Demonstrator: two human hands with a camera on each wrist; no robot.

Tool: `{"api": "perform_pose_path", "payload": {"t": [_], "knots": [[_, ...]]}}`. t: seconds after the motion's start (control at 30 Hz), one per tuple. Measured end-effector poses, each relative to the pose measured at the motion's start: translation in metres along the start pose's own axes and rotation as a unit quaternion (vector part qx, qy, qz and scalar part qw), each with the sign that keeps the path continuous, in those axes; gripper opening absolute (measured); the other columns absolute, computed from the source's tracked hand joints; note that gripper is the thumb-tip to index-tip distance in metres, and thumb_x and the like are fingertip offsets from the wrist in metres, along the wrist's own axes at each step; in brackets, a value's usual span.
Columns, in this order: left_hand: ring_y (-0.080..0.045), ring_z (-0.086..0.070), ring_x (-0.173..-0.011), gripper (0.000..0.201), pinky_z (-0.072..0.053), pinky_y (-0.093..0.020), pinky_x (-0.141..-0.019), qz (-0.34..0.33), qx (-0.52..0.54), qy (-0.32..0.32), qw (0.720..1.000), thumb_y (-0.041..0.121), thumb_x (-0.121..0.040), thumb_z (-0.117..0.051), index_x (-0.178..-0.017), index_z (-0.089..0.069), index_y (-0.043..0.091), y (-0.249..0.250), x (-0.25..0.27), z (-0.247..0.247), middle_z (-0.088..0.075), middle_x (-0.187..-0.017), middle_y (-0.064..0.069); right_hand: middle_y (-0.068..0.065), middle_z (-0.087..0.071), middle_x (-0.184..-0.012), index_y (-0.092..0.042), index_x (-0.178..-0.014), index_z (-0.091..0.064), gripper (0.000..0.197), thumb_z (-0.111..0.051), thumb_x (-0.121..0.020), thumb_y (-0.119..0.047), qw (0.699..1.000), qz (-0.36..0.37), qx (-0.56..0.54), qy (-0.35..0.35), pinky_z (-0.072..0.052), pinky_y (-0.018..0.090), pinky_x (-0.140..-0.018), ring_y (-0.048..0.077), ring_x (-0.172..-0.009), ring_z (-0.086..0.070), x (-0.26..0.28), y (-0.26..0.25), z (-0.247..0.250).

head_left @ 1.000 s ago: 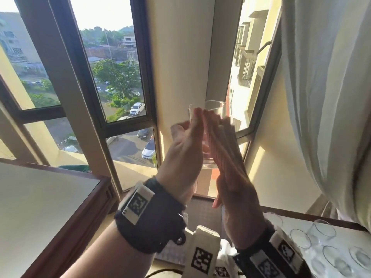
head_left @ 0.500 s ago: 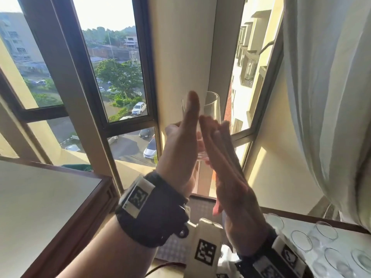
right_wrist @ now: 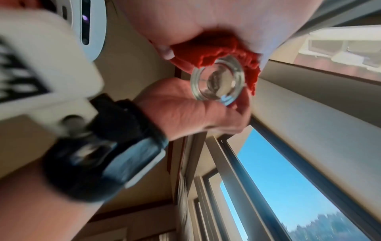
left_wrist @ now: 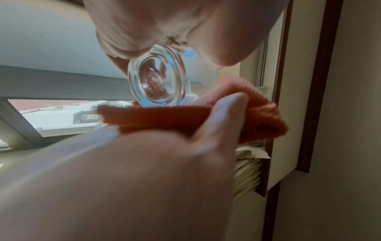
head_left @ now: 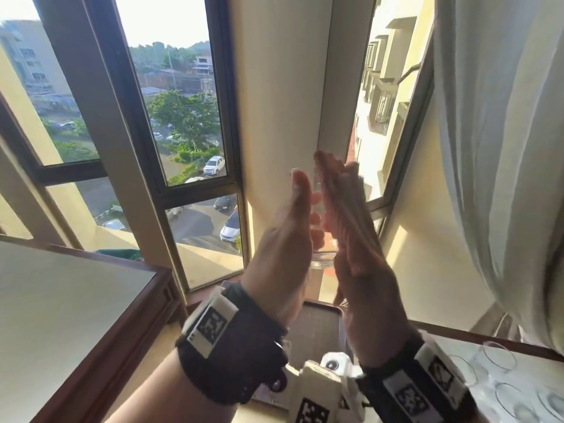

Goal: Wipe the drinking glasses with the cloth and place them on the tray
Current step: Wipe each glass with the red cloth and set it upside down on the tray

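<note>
A clear drinking glass [head_left: 323, 257] is held up in front of the window, and only its thick base shows between my hands in the head view. My left hand [head_left: 293, 227] grips the glass [right_wrist: 218, 81] from the left. My right hand [head_left: 348, 215] lies flat against its right side with fingers straight. In the left wrist view its thumb pins an orange cloth [left_wrist: 175, 119] against the palm, right beside the glass base [left_wrist: 158, 81]. A dark tray [head_left: 317, 328] lies below the hands, mostly hidden by my wrists.
Several more empty glasses [head_left: 500, 355] stand on a white surface at the bottom right. A wooden table [head_left: 61, 315] with a pale top fills the lower left. A light curtain [head_left: 503, 148] hangs on the right, and window frames stand close behind the hands.
My right hand has slid up along the glass with the cloth, so its fingertips now cover the rim that showed before. My left index finger has dropped lower than half a second ago.
</note>
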State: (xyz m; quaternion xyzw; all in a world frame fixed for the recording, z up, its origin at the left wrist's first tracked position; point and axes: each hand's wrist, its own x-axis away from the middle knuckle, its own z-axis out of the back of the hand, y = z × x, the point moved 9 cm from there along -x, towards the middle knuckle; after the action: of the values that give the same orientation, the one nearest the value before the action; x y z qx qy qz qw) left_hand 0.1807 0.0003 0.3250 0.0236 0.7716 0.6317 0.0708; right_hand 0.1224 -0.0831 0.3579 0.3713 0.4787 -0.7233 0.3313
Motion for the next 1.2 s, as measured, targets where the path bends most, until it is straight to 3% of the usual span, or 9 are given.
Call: {"api": "perform_pose_path", "payload": {"t": [0.2,0.3,0.4,0.57,0.67,0.77,0.9,1.07,1.2], "knots": [[-0.008,-0.074,-0.083,0.069,-0.053,-0.044,-0.094,-0.045,-0.032,0.009,0.998,0.083,-0.094,-0.037,-0.126,-0.055,0.025,0.012,0.001,0.004,-0.074,-0.081,0.006,0.032,-0.061,-0.099,0.005,-0.118,-0.057,0.112,-0.058,-0.061,-0.092,0.903,-0.358,-0.220,0.087,-0.052,0.014,-0.057,0.073,-0.102,-0.043,0.038,0.063,0.000],[-0.012,-0.070,-0.091,0.061,-0.054,-0.037,-0.090,-0.059,-0.077,-0.014,0.995,0.082,-0.095,-0.026,-0.117,-0.056,0.033,0.006,0.006,-0.009,-0.067,-0.102,-0.003,0.009,-0.051,-0.152,-0.020,-0.143,-0.050,0.084,-0.049,-0.085,-0.079,0.963,-0.219,-0.146,0.060,-0.051,0.042,-0.105,0.047,-0.141,-0.040,0.001,0.041,0.010],[-0.012,-0.072,-0.096,0.068,-0.056,-0.050,-0.102,-0.059,-0.065,0.014,0.996,0.083,-0.088,-0.027,-0.129,-0.050,0.034,0.004,0.002,-0.006,-0.068,-0.111,-0.006,0.005,-0.020,-0.168,-0.011,-0.157,-0.028,0.056,-0.030,-0.107,-0.036,0.993,-0.097,-0.071,-0.007,-0.028,0.084,-0.097,0.037,-0.152,-0.025,-0.008,0.026,0.001],[-0.018,-0.074,-0.108,0.085,-0.052,-0.055,-0.106,-0.041,-0.018,0.036,0.998,0.089,-0.087,-0.032,-0.144,-0.048,0.029,0.015,-0.009,0.009,-0.072,-0.123,-0.009,0.005,-0.040,-0.160,-0.003,-0.150,-0.042,0.056,-0.036,-0.100,-0.027,0.978,-0.140,-0.157,-0.001,-0.041,0.049,-0.112,0.038,-0.140,-0.041,0.023,0.027,-0.004],[-0.010,-0.074,-0.084,0.071,-0.057,-0.046,-0.093,-0.049,-0.033,0.030,0.998,0.083,-0.095,-0.032,-0.134,-0.051,0.027,0.017,-0.004,0.003,-0.073,-0.093,0.003,0.007,-0.070,-0.081,-0.004,-0.089,-0.069,0.076,-0.052,-0.080,-0.078,0.943,-0.295,-0.152,0.027,-0.050,0.065,-0.087,0.058,-0.090,-0.058,0.030,0.047,0.002],[-0.004,-0.074,-0.080,0.065,-0.056,-0.039,-0.089,-0.058,-0.080,0.012,0.995,0.080,-0.099,-0.025,-0.127,-0.052,0.028,0.009,0.003,-0.012,-0.073,-0.087,0.002,-0.018,-0.074,-0.104,-0.021,-0.118,-0.061,0.039,-0.046,-0.092,-0.046,0.955,-0.235,-0.157,0.088,-0.057,0.018,-0.079,0.008,-0.101,-0.071,0.003,0.042,0.022],[-0.016,-0.071,-0.114,0.072,-0.052,-0.055,-0.108,-0.049,-0.047,0.051,0.996,0.084,-0.094,-0.036,-0.139,-0.052,0.029,0.004,-0.002,-0.005,-0.070,-0.129,-0.011,0.006,-0.027,-0.166,0.001,-0.154,-0.031,0.055,-0.048,-0.104,-0.012,0.996,-0.086,-0.010,-0.001,-0.027,0.043,-0.124,0.021,-0.155,-0.022,-0.018,0.019,0.008],[-0.019,-0.068,-0.120,0.137,-0.050,-0.056,-0.110,0.001,0.005,0.061,0.998,0.101,-0.037,-0.071,-0.149,-0.047,0.025,0.019,-0.015,0.011,-0.063,-0.138,0.000,-0.001,-0.023,-0.167,0.003,-0.154,-0.026,0.061,-0.030,-0.099,-0.022,0.990,-0.089,-0.105,-0.017,-0.029,0.037,-0.123,0.026,-0.154,-0.022,0.014,0.020,-0.008],[-0.014,-0.077,-0.103,0.117,-0.062,-0.034,-0.090,0.008,-0.036,0.018,0.999,0.085,-0.054,-0.084,-0.142,-0.047,0.017,0.004,-0.008,0.001,-0.071,-0.123,-0.004,-0.014,-0.072,-0.118,-0.007,-0.137,-0.049,0.044,-0.048,-0.100,-0.032,0.959,-0.190,-0.207,0.045,-0.057,0.032,-0.078,0.014,-0.108,-0.069,0.008,0.036,0.001]]}}
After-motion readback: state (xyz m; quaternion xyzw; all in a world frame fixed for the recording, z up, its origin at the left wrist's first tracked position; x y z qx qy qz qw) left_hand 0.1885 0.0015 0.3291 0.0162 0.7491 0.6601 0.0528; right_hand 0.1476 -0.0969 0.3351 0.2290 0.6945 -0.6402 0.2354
